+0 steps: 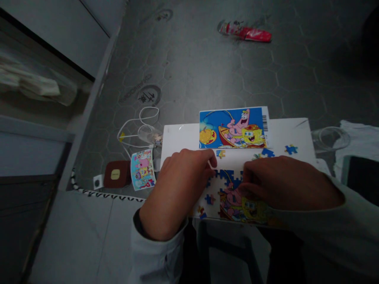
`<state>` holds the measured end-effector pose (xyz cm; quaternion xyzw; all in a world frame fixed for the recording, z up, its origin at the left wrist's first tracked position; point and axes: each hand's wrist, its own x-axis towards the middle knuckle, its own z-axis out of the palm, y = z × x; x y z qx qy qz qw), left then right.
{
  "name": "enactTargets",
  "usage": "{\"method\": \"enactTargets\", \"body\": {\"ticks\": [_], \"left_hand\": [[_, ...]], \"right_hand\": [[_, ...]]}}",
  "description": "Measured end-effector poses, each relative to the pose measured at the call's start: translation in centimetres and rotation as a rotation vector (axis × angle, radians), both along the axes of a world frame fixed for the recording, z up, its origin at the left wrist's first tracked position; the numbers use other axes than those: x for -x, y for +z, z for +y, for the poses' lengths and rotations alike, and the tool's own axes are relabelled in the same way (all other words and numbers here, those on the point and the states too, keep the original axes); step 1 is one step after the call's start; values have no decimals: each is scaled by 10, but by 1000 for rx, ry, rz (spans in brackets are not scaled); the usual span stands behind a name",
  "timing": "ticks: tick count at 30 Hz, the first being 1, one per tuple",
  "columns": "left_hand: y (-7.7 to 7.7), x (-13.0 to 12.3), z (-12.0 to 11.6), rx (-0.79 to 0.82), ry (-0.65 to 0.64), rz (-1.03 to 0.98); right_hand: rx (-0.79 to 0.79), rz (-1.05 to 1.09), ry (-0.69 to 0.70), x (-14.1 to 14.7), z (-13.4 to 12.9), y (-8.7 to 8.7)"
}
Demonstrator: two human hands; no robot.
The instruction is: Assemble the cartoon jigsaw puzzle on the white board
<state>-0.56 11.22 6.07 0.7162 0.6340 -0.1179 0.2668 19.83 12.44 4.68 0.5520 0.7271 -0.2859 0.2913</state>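
Note:
A partly joined jigsaw puzzle [229, 205] with a cartoon boat scene lies on a white board, mostly blue, pink and yellow. At its upper left edge my left hand [188, 173] has curled fingers, the tips by blue pieces. My right hand [281, 182] reaches over the puzzle's right side, its thumb and fingers drawn together at the upper edge. What either hand pinches, if anything, is hidden. Loose jigsaw pieces lie around: a yellow-and-blue piece [220, 154], a blue piece [291, 149] and a dark piece [210, 199]. Behind stands the reference picture card [233, 128].
The white board [180, 140] rests above a dark stool [227, 249]. To the left are a picture card [143, 169], a brown box [117, 174] and a white cable [134, 119]. A clear cup [333, 139] lies at right; a red packet [248, 33] is on the floor.

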Motion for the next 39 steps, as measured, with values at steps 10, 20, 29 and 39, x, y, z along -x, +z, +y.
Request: {"method": "enactTargets", "body": {"ticks": [10, 20, 29, 39], "left_hand": [[4, 6, 0, -44, 69, -23], [-5, -21, -2, -41, 9, -314], [-14, -25, -2, -48, -15, -302], [-13, -31, -2, -59, -2, -228]], "right_hand": [[2, -56, 68, 2, -1, 0], [-47, -73, 142, 8, 1, 8], [5, -155, 145, 12, 3, 13], [15, -137, 122, 12, 4, 10]]}}
